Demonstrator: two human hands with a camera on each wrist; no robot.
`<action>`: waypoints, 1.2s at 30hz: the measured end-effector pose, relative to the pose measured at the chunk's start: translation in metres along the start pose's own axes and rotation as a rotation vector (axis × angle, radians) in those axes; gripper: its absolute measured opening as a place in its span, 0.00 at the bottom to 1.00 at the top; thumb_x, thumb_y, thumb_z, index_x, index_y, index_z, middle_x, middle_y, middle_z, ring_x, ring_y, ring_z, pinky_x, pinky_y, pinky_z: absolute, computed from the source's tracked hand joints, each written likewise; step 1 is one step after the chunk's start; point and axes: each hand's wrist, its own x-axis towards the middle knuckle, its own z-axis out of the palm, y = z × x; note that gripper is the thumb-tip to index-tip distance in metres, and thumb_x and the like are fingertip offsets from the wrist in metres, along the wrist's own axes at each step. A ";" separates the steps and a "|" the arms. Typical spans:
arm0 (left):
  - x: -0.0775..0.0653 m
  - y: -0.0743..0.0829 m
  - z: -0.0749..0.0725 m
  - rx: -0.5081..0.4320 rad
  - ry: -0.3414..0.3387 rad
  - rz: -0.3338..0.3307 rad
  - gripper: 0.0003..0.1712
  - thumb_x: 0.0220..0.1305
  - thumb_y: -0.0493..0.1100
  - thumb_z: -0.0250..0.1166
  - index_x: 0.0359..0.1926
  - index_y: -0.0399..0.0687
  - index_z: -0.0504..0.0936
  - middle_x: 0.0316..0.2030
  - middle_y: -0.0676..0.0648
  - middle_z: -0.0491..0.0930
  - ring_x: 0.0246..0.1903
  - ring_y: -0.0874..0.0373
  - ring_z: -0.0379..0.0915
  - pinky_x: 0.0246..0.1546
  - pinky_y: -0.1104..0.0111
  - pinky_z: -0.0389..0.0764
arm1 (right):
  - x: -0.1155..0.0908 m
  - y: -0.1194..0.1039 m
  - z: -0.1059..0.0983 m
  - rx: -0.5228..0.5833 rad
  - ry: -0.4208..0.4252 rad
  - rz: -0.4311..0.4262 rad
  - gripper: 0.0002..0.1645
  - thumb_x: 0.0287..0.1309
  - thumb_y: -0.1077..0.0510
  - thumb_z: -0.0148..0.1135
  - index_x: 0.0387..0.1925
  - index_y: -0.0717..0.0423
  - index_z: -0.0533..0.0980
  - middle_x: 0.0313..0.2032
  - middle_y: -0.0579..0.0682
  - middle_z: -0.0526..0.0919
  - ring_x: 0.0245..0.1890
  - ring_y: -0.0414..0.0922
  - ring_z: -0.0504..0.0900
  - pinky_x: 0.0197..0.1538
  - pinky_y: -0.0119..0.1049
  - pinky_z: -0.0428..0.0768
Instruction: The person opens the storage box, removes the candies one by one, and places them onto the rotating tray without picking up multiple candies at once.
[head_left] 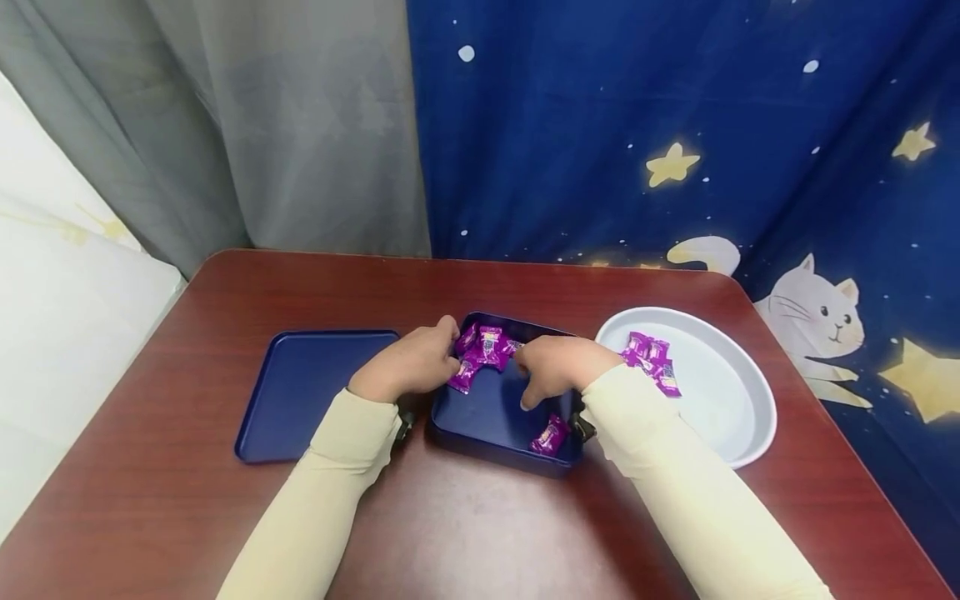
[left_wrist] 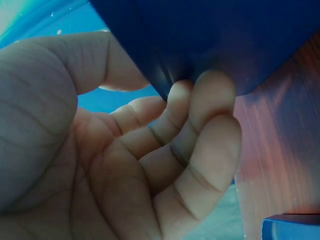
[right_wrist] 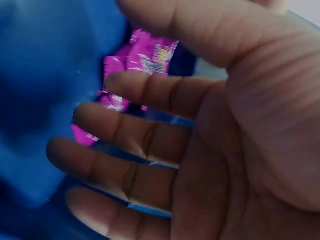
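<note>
A dark blue rectangular box [head_left: 480, 410] lies at the middle of the table. My left hand [head_left: 412, 360] grips its left wall; in the left wrist view the thumb is on one side of the blue wall [left_wrist: 225, 40] and the fingertips are on the other. Several purple wrapped candies [head_left: 491, 346] cluster at the box's far left, and a single candy [head_left: 551, 435] lies by its near right corner. Over the box hangs my right hand [head_left: 558, 367], its fingers spread and mostly straight in the right wrist view, beside the purple candies [right_wrist: 150, 52].
To the right stands a white oval tray [head_left: 723, 396] with several purple candies [head_left: 651, 360] at its left, partly behind my right forearm. A flat blue tray or lid [head_left: 307, 392] lies to the left. Curtains [head_left: 570, 125] hang behind the brown table [head_left: 150, 467].
</note>
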 end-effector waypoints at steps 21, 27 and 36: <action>-0.001 0.002 -0.001 0.001 -0.003 0.004 0.20 0.67 0.40 0.60 0.56 0.38 0.67 0.37 0.43 0.77 0.38 0.51 0.75 0.46 0.57 0.76 | 0.011 -0.008 0.020 0.024 -0.150 0.168 0.48 0.38 0.54 0.83 0.63 0.58 0.69 0.54 0.55 0.80 0.57 0.52 0.76 0.59 0.48 0.73; -0.001 0.000 -0.001 -0.004 0.000 0.006 0.19 0.67 0.39 0.60 0.55 0.38 0.67 0.36 0.43 0.77 0.37 0.52 0.74 0.45 0.58 0.76 | 0.017 -0.014 0.023 -0.062 -0.182 0.152 0.31 0.41 0.58 0.80 0.49 0.58 0.78 0.44 0.53 0.83 0.47 0.50 0.79 0.52 0.46 0.77; 0.000 -0.001 -0.001 -0.003 -0.001 0.013 0.21 0.67 0.40 0.60 0.56 0.38 0.67 0.37 0.43 0.77 0.37 0.52 0.75 0.45 0.58 0.76 | 0.020 -0.016 0.026 -0.083 -0.200 0.104 0.14 0.42 0.58 0.78 0.22 0.50 0.76 0.23 0.44 0.77 0.28 0.45 0.73 0.37 0.40 0.76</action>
